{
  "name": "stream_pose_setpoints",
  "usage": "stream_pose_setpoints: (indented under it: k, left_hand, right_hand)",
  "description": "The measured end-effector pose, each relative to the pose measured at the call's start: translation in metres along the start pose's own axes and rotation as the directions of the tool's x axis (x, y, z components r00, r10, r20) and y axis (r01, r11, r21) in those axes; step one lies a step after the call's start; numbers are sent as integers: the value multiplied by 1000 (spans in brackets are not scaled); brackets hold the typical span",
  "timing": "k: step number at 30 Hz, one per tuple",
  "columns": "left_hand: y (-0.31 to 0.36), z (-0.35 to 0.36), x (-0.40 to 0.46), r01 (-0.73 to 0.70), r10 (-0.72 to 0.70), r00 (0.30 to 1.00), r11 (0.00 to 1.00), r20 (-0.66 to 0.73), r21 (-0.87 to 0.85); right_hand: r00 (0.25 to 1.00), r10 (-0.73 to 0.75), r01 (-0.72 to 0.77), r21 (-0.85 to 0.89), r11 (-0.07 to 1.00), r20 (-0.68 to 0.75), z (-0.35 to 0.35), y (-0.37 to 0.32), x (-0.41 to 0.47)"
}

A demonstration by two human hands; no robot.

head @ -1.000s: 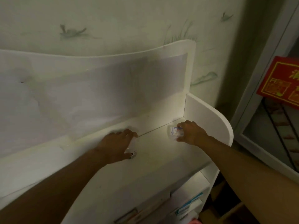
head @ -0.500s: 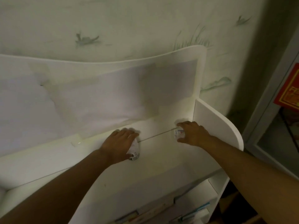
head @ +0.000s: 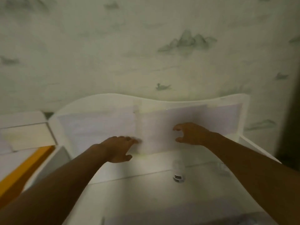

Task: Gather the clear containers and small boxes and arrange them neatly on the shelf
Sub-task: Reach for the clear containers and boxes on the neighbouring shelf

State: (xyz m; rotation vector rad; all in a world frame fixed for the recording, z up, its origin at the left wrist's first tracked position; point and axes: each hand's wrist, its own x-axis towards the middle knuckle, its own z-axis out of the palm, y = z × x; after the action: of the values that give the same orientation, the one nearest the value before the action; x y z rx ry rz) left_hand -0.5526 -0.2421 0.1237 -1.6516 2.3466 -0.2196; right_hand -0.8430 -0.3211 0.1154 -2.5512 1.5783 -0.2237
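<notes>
Patterned wall point(head: 146, 46) behind; white shelf point(head: 129, 200) with curved back panel point(head: 178, 109); white boxes point(head: 24, 127) and an orange edge point(head: 24, 168) at left. Both hands hover over the shelf empty: left hand point(head: 116, 150) flat, right hand point(head: 193, 133) loosely clawed. Small clear container point(head: 177, 172) stands on the shelf below the right hand; another point(head: 224, 168), blurred, beside the right forearm.

the shelf point(head: 146, 189) looks like smooth white painted board with a faint sheen. a small clear container point(head: 177, 172) at five o'clock seems glossy plastic, blurred. the wall point(head: 146, 46) at twelve o'clock wears matt printed wallpaper.
</notes>
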Motion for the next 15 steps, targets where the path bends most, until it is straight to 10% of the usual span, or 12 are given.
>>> stream_pose_setpoints:
  k: [15]
  left_hand:
    - [-242, 64, -312, 307, -312, 939, 950, -144, -56]
  right_hand:
    - [940, -334, 340, 106, 935, -65, 16, -418, 27]
